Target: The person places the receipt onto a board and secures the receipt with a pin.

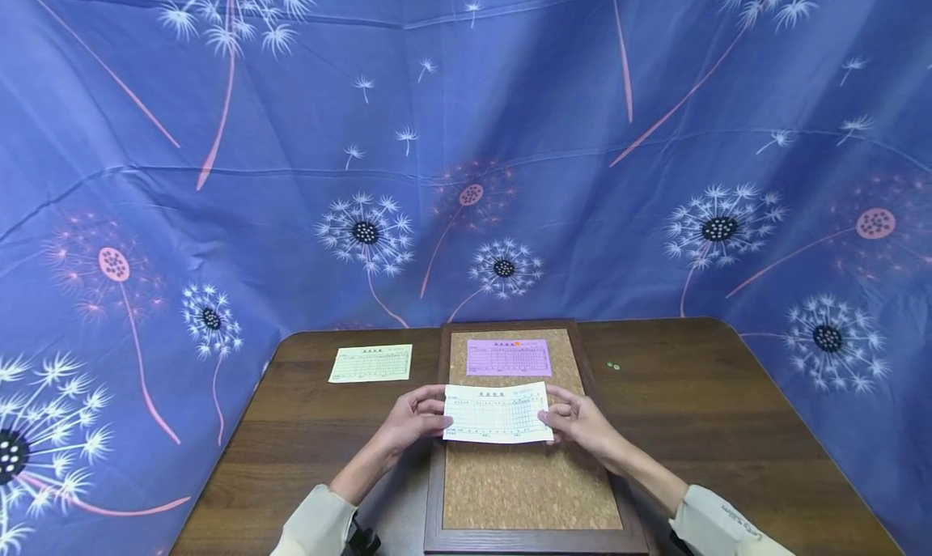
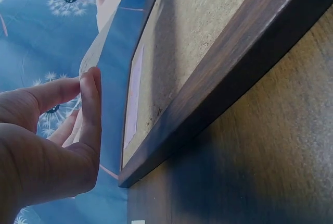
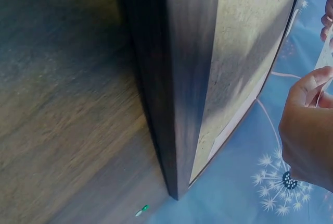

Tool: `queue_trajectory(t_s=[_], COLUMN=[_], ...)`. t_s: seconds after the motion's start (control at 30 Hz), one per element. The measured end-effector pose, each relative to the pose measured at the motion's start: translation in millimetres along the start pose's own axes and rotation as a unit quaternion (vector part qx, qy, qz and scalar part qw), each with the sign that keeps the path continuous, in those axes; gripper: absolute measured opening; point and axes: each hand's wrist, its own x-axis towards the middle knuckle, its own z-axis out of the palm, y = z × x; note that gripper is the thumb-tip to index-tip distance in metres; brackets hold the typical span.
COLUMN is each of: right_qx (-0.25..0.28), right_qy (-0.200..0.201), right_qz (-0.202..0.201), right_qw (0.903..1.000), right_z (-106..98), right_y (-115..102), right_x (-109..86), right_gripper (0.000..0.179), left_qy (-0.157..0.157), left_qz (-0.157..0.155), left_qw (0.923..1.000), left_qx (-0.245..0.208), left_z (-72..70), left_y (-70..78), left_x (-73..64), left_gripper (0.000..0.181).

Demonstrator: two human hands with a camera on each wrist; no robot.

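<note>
Both hands hold a white printed form slip by its two short ends, above a wood-framed corkboard. My left hand pinches the left end between thumb and fingers; the right hand pinches the right end the same way. Seen from the left wrist, the white slip bends slightly and stands off the cork surface. On the upper part of the board lies a purple form slip with a small orange pin at its top edge.
A pale green form slip lies on the brown wooden table, left of the board. Two small green items, perhaps pins, lie to the board's right. A blue dandelion-print cloth hangs behind the table and along its sides.
</note>
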Motion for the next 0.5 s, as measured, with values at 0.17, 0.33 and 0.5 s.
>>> queue_trajectory(t_s=[0.17,0.33,0.5], right_qx=[-0.007,-0.021,-0.024], right_qy=[0.002,0.012,0.015], right_qz=[-0.005,-0.008,-0.013], right_qw=[1.0000,0.9997,0.9995], right_z=[-2.3,-4.4,-8.6], right_y=[1.3,3.6,7.8], right_x=[0.4,0.1,1.1], right_gripper=[0.076,0.074,0.074], left_qy=[0.001,0.003,-0.002], left_qz=[0.000,-0.001,0.007], left_qw=[0.9999,0.9998,0.9999], left_qx=[0.011,0.018,0.015], left_z=[2.5,5.1,6.9], left_y=[1.0,-2.2,-7.7], left_x=[1.8,5.1,9.0], left_gripper=[0.060,0.061,0.062])
